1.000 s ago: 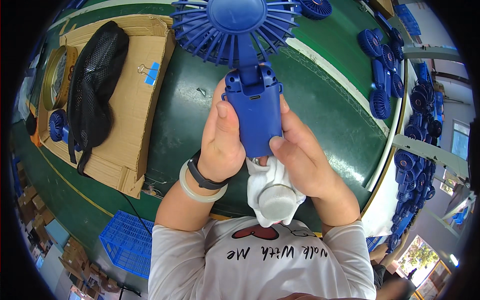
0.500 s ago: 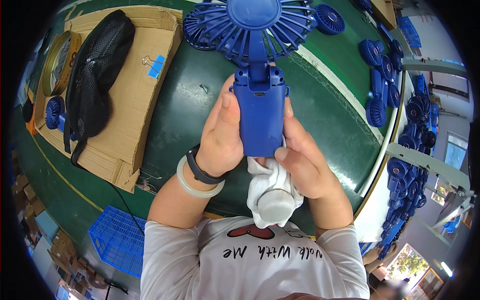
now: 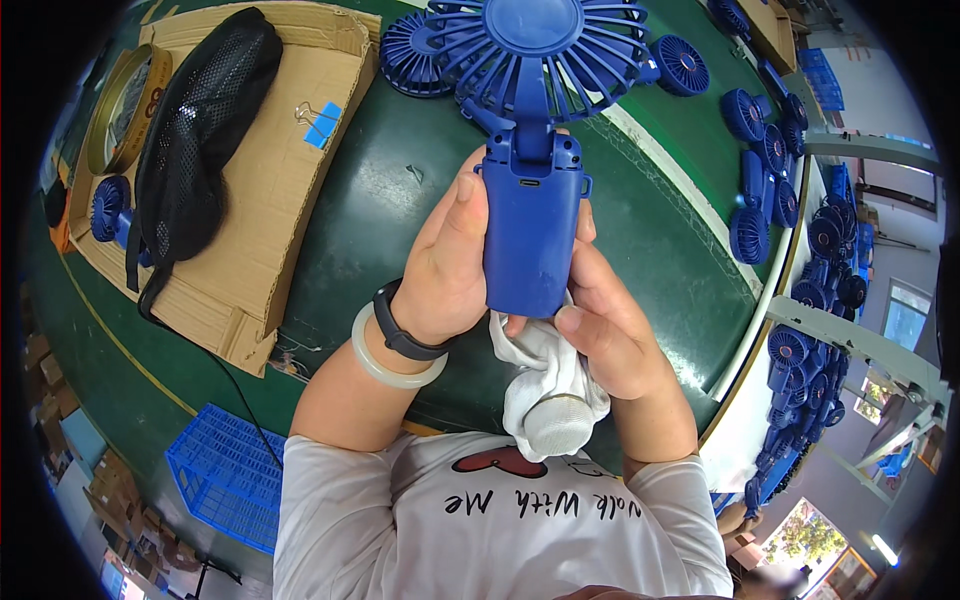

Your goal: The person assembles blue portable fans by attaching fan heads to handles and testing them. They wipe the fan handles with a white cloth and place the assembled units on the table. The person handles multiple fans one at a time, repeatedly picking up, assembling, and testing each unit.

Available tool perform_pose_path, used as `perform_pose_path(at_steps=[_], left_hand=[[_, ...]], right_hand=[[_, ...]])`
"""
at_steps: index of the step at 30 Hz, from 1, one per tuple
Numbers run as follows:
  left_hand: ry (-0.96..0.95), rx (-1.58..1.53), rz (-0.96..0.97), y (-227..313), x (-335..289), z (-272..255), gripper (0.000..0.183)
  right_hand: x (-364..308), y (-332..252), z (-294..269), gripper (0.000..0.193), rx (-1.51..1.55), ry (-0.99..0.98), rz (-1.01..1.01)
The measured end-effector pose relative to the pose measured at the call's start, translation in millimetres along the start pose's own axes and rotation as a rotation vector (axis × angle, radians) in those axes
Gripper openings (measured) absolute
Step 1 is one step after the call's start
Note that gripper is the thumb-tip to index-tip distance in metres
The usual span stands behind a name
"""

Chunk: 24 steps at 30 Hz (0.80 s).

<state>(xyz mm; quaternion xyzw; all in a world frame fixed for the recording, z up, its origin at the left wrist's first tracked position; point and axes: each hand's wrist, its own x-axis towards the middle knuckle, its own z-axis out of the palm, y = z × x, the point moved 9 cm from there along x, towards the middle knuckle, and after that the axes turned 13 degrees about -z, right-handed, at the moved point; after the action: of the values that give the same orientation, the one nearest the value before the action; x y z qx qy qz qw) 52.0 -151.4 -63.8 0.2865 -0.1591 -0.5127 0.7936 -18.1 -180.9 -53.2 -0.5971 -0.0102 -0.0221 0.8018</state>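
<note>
Blue handheld fan point(image 3: 530, 200) held upright above green tabletop point(image 3: 400, 200), handle clamped between left hand point(image 3: 450, 270) and right hand point(image 3: 610, 335); white cloth point(image 3: 545, 390) tucked under right palm, ready for wiping.

A small-factory assembly floor: rows of identical blue fans point(image 3: 790, 190) crowd the green tabletop point(image 3: 390, 200) (more on racks behind), beside a flattened cardboard box point(image 3: 260, 190) and blue crate point(image 3: 230, 475).

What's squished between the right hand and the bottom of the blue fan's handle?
In the head view, a crumpled white cloth sits between the right hand and the lower end of the blue plastic handheld fan, hanging down below the palm.
</note>
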Motion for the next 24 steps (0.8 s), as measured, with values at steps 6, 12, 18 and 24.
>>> perform_pose_path(at_steps=[6,12,18,24], left_hand=[[-0.022,-0.025,-0.016,-2.4,-1.0,-0.9,0.059],[0.174,0.352,0.197,-0.7,-3.7,-11.6,0.053],[0.014,0.157,0.194,11.2,1.7,-19.1,0.053],[-0.089,-0.160,0.164,25.2,1.3,-20.7,0.058]], right_hand=[[-0.9,1.9,-3.6,0.045,0.043,0.054,-0.007],[19.4,-7.0,-25.0,0.042,-0.539,0.223,-0.081],[28.5,5.4,-67.1,0.037,-0.425,0.410,-0.003],[-14.6,6.8,-93.1,0.030,-0.383,0.415,-0.094]])
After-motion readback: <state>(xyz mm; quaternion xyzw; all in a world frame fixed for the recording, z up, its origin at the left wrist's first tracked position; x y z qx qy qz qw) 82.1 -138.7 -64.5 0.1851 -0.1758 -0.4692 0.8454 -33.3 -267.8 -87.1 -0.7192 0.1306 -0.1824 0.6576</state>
